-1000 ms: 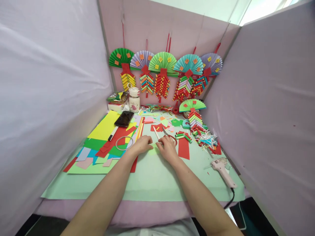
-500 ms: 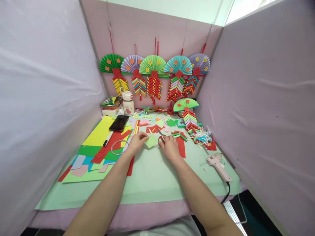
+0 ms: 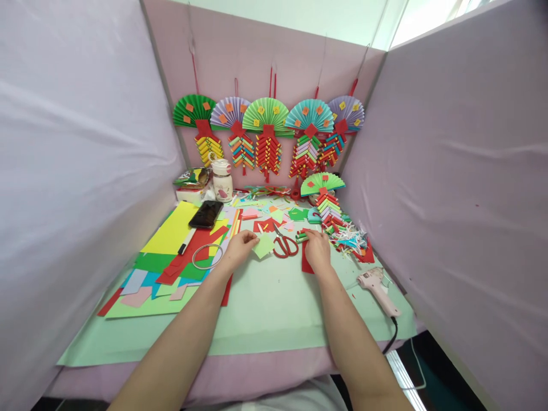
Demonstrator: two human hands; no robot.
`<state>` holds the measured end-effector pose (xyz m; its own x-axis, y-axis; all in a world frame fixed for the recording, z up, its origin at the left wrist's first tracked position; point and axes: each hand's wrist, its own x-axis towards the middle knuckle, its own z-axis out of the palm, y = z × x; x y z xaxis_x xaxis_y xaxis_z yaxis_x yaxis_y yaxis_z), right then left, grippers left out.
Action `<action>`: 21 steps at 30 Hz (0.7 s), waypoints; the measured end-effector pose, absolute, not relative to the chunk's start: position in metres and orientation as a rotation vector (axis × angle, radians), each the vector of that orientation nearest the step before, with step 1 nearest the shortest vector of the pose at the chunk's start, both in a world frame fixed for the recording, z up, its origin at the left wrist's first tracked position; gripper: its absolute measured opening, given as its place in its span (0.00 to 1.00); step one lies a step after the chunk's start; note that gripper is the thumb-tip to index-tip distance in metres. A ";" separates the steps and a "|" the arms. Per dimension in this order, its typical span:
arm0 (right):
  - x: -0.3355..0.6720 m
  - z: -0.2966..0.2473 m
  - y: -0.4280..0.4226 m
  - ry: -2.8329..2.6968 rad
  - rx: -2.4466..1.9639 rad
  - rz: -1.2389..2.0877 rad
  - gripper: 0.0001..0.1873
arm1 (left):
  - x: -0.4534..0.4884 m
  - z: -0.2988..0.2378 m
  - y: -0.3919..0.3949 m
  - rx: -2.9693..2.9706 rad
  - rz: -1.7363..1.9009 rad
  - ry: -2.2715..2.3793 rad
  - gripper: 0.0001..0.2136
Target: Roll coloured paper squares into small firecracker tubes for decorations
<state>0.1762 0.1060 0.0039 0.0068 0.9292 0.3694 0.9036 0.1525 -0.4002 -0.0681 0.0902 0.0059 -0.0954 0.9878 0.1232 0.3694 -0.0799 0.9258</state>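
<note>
My left hand [image 3: 242, 249] pinches a small light green piece of paper [image 3: 264, 246] by its left edge, just above the table. Beside that paper lies a pair of red-handled scissors [image 3: 286, 248], untouched, blades pointing away. My right hand [image 3: 318, 251] is down over a few small red and green paper rolls [image 3: 301, 236], fingers curled in at them. Its fingertips are hidden, so whether it grips a roll cannot be told. A red sheet of paper [image 3: 307, 264] lies partly under this hand.
Coloured sheets [image 3: 166, 228], a phone [image 3: 206, 214], a marker [image 3: 187, 241] and a ring [image 3: 208, 257] lie left. A glue gun [image 3: 379, 291] rests right, its cord over the edge. Paper strips [image 3: 353, 237] and a fan ornament [image 3: 323, 185] sit back right. A jar [image 3: 222, 181] stands behind.
My right hand has let go of the scissors, leaving them on the table, and has moved right onto the paper rolls. My left hand still holds the light green paper in place.
</note>
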 end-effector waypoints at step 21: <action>0.167 -0.002 0.107 -1.718 -1.553 0.286 0.16 | -0.067 0.005 0.088 1.407 1.143 1.434 0.13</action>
<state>0.1672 0.1070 -0.0016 0.0578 0.9170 0.3946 0.7401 0.2259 -0.6334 -0.0674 0.0881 0.0053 -0.0541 0.9974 0.0466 0.2674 -0.0305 0.9631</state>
